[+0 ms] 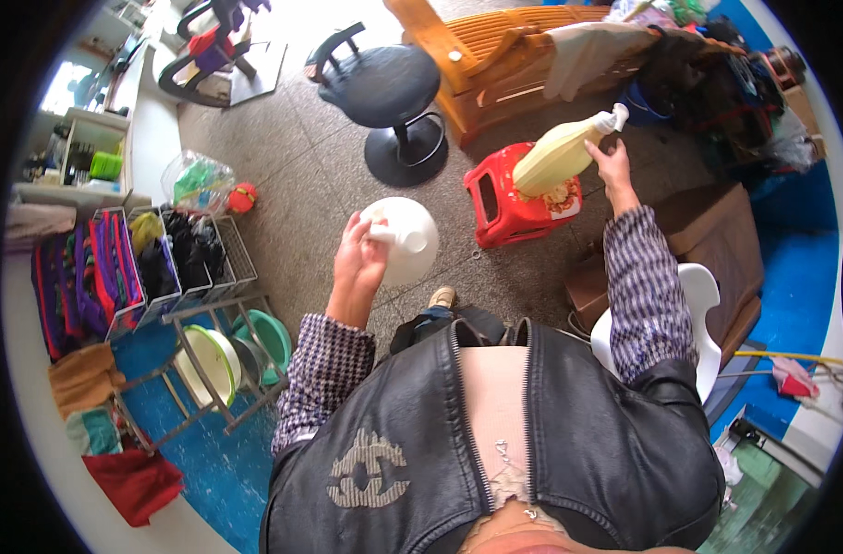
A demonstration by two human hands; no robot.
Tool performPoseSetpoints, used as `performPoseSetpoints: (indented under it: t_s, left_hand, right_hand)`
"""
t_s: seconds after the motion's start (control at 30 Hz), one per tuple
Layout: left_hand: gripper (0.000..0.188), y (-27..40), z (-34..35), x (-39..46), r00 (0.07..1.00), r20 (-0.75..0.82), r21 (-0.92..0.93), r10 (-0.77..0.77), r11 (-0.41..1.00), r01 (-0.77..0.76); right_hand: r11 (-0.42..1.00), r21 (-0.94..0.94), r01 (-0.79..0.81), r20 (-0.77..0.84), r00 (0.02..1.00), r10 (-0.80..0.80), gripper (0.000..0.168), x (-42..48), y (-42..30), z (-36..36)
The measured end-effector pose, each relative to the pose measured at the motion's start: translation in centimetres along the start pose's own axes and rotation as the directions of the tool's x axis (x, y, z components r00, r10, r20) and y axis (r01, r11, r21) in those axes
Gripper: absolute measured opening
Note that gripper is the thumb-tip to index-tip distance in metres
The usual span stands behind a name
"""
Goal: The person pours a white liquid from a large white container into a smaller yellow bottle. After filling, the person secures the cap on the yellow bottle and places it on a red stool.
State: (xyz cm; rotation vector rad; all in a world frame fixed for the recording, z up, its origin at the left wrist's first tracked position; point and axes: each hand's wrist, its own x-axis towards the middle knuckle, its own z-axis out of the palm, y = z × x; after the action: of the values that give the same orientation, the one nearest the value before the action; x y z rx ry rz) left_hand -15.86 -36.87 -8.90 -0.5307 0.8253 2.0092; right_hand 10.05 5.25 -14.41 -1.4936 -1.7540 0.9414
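A white plastic jug (419, 266), its round neck facing up, is gripped near the handle by my left hand (359, 260) over the floor, left of centre. A pale yellow pump bottle (556, 156) with a white pump head (615, 119) stands on a red plastic stool (487, 197). Just below the bottle's neck is my right hand (612, 166), thumb and fingers apart; the thumb tip is at the bottle's side, and whether it touches cannot be told. Some patterned covering or food-like print shows on the stool top beside the bottle.
A black swivel chair (386, 79) and a wooden bench (463, 76) stand ahead. To the left are wire baskets (238, 239) of cloths and a metal rack (217, 388) with basins. A white plastic chair (702, 291) and a brown box (726, 242) lie close on the right.
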Motion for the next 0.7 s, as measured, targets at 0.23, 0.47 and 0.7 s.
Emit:
performPoseSetpoints:
  t_s: [0.23,0.47,0.7]
  left_hand:
    - [0.032,-2.0,1.4,1.6,0.999,-0.046,0.049,0.014,0.999,-0.012]
    - [0.04,-6.5,3.6,1.3,0.979,0.023,0.213,-0.204,0.957,0.195]
    - [0.04,-10.0,1.1,0.4,0.912,-0.056,0.293,-0.407,0.866,0.404]
  right_hand:
    - [0.982,0.162,-0.098,0.705,0.707,-0.046,0.075,-18.4,-6.3,-0.1]
    - [0.895,0.195,0.401,0.414,0.794,-0.446,0.073,-27.1,-10.2,3.5]
    - [0.88,0.109,0.463,0.171,0.863,-0.476,0.047,-30.0,-7.4,2.5]
